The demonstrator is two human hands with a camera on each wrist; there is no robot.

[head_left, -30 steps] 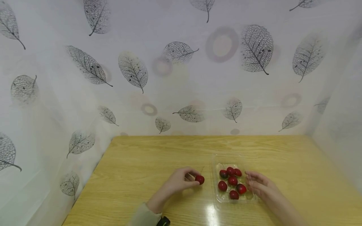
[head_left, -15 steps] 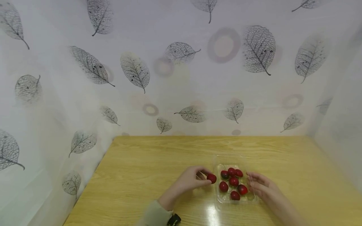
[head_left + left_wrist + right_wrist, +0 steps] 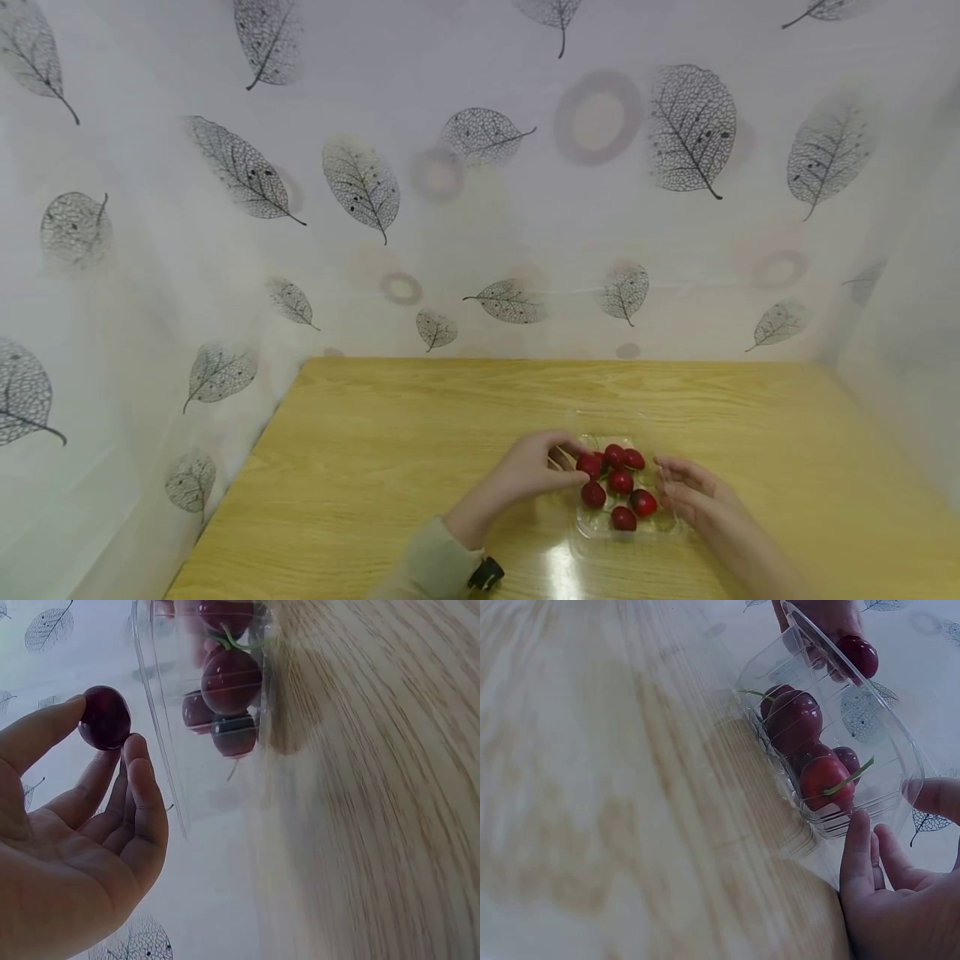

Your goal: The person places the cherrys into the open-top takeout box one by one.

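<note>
My left hand (image 3: 531, 472) pinches a dark red cherry (image 3: 588, 466) between thumb and fingertips. In the left wrist view that cherry (image 3: 105, 718) is held above the rim of the clear plastic container (image 3: 225, 796). Several more cherries lie inside the container, among them one with a green stem (image 3: 231, 682). My right hand (image 3: 707, 503) is at the container's right side. In the right wrist view its fingertips (image 3: 859, 823) touch the outer wall, and the thumb is at the rim. The held cherry (image 3: 857, 656) shows beyond the far wall.
The container stands on a yellow wood-grain table (image 3: 390, 433). A pale curtain (image 3: 480, 217) printed with leaves hangs behind the table and at both sides. A dark band (image 3: 486, 574) sits at the left wrist, by the light sleeve (image 3: 442, 554).
My left hand has moved right with the cherry, from the table beside the container to over its left edge. The right hand has stayed at the container's side.
</note>
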